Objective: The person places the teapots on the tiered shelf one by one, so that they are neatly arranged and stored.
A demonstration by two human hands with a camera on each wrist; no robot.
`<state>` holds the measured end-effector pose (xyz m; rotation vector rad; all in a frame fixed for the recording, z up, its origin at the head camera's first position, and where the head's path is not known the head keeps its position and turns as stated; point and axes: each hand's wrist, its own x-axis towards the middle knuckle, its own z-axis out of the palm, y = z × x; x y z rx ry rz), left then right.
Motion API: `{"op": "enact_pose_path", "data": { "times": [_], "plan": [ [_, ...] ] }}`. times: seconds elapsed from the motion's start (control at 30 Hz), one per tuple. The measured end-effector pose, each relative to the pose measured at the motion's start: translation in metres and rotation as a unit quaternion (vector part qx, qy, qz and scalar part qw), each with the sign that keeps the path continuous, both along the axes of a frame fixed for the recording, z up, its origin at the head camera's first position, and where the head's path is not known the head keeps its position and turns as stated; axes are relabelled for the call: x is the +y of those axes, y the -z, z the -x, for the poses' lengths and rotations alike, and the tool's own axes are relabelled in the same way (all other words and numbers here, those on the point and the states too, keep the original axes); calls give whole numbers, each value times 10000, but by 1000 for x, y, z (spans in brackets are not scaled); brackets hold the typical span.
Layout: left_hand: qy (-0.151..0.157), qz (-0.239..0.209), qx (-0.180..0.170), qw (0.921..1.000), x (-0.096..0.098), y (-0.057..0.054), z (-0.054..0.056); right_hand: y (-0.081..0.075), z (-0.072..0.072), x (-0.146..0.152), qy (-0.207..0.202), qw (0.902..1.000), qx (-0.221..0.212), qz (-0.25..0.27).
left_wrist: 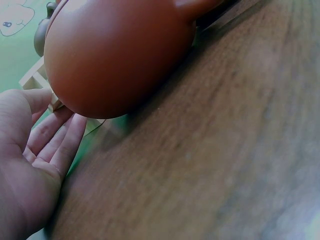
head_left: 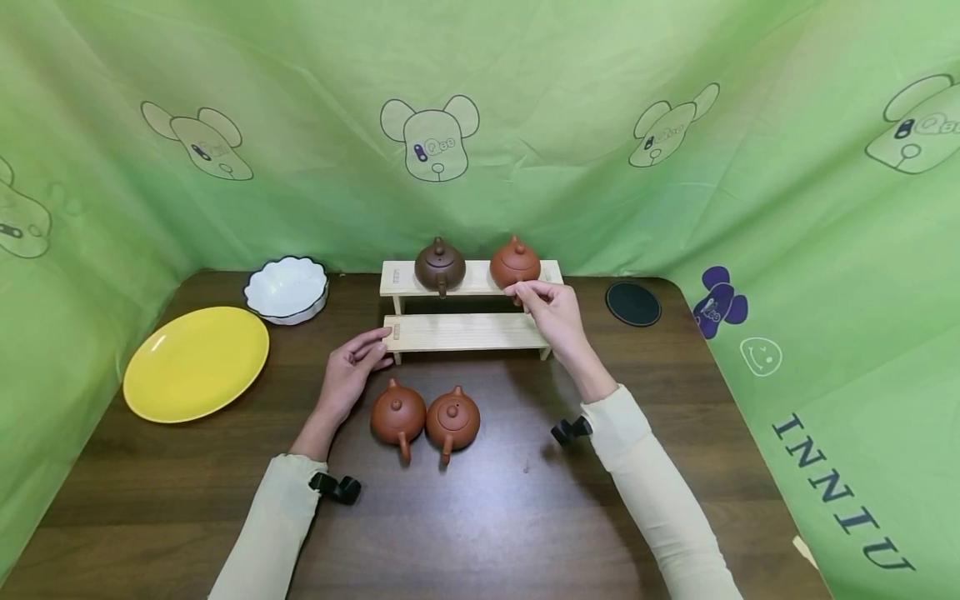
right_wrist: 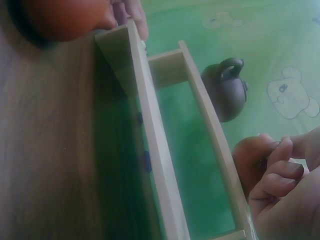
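My right hand (head_left: 553,317) pinches the handle of a reddish-brown clay teapot (head_left: 514,260) on the right of the upper tier of a two-step wooden rack (head_left: 468,332). A dark brown teapot (head_left: 438,265) sits to its left on that tier. My left hand (head_left: 351,372) touches the left end of the lower tier, its fingers fairly straight. Two more reddish-brown teapots, a left one (head_left: 396,415) and a right one (head_left: 453,418), stand side by side on the table before the rack, handles toward me. In the left wrist view, the near teapot (left_wrist: 120,60) partly hides the fingertips.
A yellow oval plate (head_left: 197,364) lies on the left of the wooden table (head_left: 517,525). Behind it stands a white scalloped bowl (head_left: 287,287). A dark round coaster (head_left: 633,303) is right of the rack. Green printed cloth (head_left: 315,183) hangs around the back and sides.
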<state>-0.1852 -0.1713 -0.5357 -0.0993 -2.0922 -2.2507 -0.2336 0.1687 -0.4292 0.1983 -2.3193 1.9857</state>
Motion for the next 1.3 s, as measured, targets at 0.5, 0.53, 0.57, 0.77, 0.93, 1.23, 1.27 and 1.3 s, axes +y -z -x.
{"op": "enact_pose_path", "data": {
  "times": [0.5, 0.53, 0.57, 0.77, 0.93, 1.23, 1.27, 1.3],
  "plan": [
    [25, -37, 138, 9999, -1, 2, 0, 1, 2, -2, 0, 9984, -340, 445],
    [23, -38, 129, 9999, -1, 2, -1, 1, 2, -3, 11, 9981, -353, 511],
    [22, -29, 123, 9999, -1, 2, -1, 1, 2, -3, 21, 9977, -364, 570],
    [28, -9, 90, 10000, -2, 1, -1, 3, 1, -8, 37, 9971, -359, 672],
    [41, -14, 91, 9999, -2, 1, -2, 2, 0, -10, 37, 9975, -343, 618],
    [-47, -35, -6, 10000, 0, 1, -1, 2, -1, -8, -68, 9960, -421, 785],
    [-49, -38, -24, 10000, 0, 0, 0, 1, -2, -8, -74, 9958, -430, 800],
    [-47, -43, -35, 10000, 1, -1, 0, 1, -2, -7, -81, 9957, -440, 813]
  ]
}}
